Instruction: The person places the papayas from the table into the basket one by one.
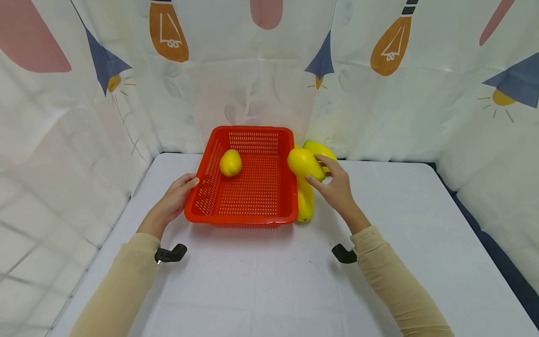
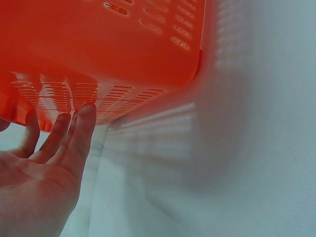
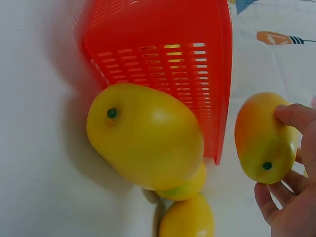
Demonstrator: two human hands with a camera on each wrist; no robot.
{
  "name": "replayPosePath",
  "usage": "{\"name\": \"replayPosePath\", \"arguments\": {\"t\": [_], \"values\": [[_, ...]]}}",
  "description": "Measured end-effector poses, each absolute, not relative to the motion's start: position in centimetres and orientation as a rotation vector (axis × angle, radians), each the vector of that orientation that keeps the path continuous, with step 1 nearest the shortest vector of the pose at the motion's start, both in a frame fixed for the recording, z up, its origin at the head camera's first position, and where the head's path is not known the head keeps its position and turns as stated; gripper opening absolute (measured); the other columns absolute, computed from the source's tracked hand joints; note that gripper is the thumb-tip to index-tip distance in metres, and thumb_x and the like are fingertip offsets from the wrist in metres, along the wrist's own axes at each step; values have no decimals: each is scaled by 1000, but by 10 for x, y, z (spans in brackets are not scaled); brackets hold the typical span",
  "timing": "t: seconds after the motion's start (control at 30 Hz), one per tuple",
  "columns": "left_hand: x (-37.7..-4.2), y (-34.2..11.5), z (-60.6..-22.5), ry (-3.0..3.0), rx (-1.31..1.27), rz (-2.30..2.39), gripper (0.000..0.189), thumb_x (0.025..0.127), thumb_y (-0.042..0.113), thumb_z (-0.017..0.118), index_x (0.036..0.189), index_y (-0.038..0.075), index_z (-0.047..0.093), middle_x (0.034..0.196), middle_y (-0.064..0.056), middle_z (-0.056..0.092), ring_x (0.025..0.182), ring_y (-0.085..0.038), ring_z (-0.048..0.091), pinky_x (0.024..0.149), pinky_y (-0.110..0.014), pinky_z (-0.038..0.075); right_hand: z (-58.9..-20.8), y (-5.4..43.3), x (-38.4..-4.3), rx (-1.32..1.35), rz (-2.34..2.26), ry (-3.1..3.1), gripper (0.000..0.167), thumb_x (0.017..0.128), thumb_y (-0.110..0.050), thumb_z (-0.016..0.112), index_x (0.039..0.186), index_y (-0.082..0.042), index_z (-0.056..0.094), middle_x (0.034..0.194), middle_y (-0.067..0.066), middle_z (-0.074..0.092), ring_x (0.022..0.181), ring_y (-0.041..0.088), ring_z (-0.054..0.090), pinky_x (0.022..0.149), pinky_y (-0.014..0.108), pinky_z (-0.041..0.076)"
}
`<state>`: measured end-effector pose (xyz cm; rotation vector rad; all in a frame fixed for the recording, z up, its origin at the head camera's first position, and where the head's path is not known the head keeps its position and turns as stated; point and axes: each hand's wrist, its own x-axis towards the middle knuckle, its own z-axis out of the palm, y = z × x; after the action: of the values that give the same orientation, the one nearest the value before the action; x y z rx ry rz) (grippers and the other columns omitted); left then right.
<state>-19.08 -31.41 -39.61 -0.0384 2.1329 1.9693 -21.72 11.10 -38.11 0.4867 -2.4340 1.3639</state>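
My left hand (image 1: 173, 202) holds the red plastic basket (image 1: 242, 219) by its left rim, thumb on top. In the left wrist view, its fingertips (image 2: 87, 111) are against the slotted outer wall. A yellow fruit (image 1: 230, 163) lies inside the basket, towards the left. My right hand (image 1: 335, 188) grips a mango (image 1: 302, 162) between thumb and fingers, raised beside the basket's right rim. In the right wrist view, this mango (image 3: 264, 133) has an orange blush and a green stem end. Below it, a large mango (image 3: 148, 133) lies close against the basket's wall.
More yellow fruit (image 1: 318, 148) sits behind the raised mango, and another long one (image 1: 305, 201) lies along the basket's right side. The white-covered table (image 1: 261, 281) stretches in front. A printed curtain (image 1: 269, 93) hangs behind the table and along both sides.
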Motion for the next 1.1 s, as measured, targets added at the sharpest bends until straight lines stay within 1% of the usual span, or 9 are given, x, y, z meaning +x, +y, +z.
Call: {"name": "replayPosePath", "arguments": {"t": [0.37, 0.53, 0.67, 0.93, 1.1], "values": [[-192, -314, -398, 2141, -33, 1956, 33, 101, 37, 46, 124, 13, 40, 113, -1, 51, 97, -8, 57, 80, -17, 52, -379, 106, -216, 495, 1367, -2455, 58, 86, -27, 74, 137, -13, 51, 133, 8, 57, 117, 25, 52, 93, 43, 49], [-190, -314, -395, 2132, -30, 1968, 35, 101, 37, 47, 125, 12, 40, 112, 1, 52, 97, -8, 56, 81, -17, 51, -379, 104, -217, 480, 1365, -2477, 56, 86, -28, 73, 136, -13, 52, 131, 10, 59, 111, 26, 53, 93, 44, 50], [-190, -314, -394, 2117, -26, 1985, 34, 101, 35, 47, 124, 11, 40, 111, 1, 53, 96, -8, 56, 81, -17, 51, -379, 104, -216, 465, 1356, -2495, 56, 87, -30, 73, 136, -14, 53, 133, 9, 58, 108, 26, 54, 93, 44, 50], [-190, -314, -395, 2098, -13, 2005, 33, 102, 34, 47, 123, 10, 40, 109, 1, 54, 95, -7, 58, 80, -18, 52, -378, 102, -217, 470, 1351, -2495, 55, 87, -31, 72, 135, -14, 54, 131, 10, 60, 108, 25, 54, 91, 42, 50], [-190, -314, -394, 2094, -12, 2008, 33, 102, 33, 47, 123, 10, 39, 109, 1, 54, 94, -8, 57, 80, -18, 52, -377, 100, -218, 495, 1368, -2470, 54, 86, -29, 74, 133, -12, 55, 132, 8, 59, 114, 25, 55, 95, 44, 50]]}}
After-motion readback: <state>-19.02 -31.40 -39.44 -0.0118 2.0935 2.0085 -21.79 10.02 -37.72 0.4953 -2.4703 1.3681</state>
